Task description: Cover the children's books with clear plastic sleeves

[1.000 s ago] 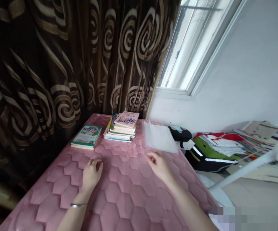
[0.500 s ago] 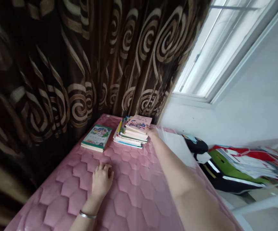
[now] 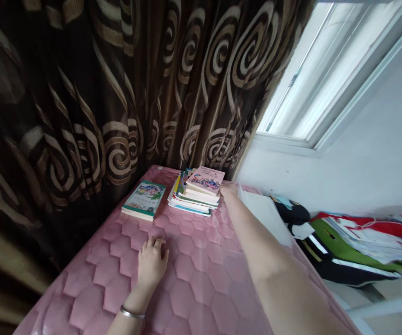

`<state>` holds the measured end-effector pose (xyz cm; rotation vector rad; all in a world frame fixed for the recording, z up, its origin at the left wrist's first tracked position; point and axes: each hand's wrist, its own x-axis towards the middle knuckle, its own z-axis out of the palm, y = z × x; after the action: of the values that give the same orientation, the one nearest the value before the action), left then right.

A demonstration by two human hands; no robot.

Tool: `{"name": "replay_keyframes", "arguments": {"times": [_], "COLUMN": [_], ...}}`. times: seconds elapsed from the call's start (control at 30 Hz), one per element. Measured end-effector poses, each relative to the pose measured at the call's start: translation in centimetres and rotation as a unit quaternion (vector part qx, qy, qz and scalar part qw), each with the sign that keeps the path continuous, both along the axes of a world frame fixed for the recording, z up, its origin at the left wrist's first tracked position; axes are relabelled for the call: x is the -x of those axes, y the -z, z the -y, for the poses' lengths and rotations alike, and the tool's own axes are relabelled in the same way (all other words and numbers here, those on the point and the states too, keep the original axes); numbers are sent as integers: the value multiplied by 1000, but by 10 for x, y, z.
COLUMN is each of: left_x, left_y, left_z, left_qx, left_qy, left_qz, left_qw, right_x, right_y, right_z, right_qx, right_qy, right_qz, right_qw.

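Hands, two, both the person's own: the left hand (image 3: 152, 263), wearing one metal bangle (image 3: 132, 312), rests empty with fingers lightly curled on a pink quilted pad (image 3: 194, 298). Ahead lie one green-covered book (image 3: 144, 199), then one taller stack of books (image 3: 197, 193). The right hand (image 3: 229, 190) reaches just beside that stack, its fingers hidden, so any grip cannot be told. Further right, one clear plastic sleeve (image 3: 268, 216) with white paper inside lies flat.
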<state>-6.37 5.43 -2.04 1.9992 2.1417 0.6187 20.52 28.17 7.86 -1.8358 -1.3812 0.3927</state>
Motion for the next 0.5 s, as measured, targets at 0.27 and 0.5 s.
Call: {"name": "replay_keyframes", "arguments": {"times": [0.27, 0.5], "left_x": [1, 1], "left_y": [2, 0], "left_z": [-1, -2], "left_qx": [-12, -3], "left_qy": [1, 0], "left_qz": [-1, 11], "left_qw": [1000, 1000], "right_x": [37, 50], "right_y": [-17, -31], "right_z": [28, 32], "right_qx": [-34, 89], "right_qy": [-87, -197], "right_qz": [259, 415], "right_qw": [961, 884]}}
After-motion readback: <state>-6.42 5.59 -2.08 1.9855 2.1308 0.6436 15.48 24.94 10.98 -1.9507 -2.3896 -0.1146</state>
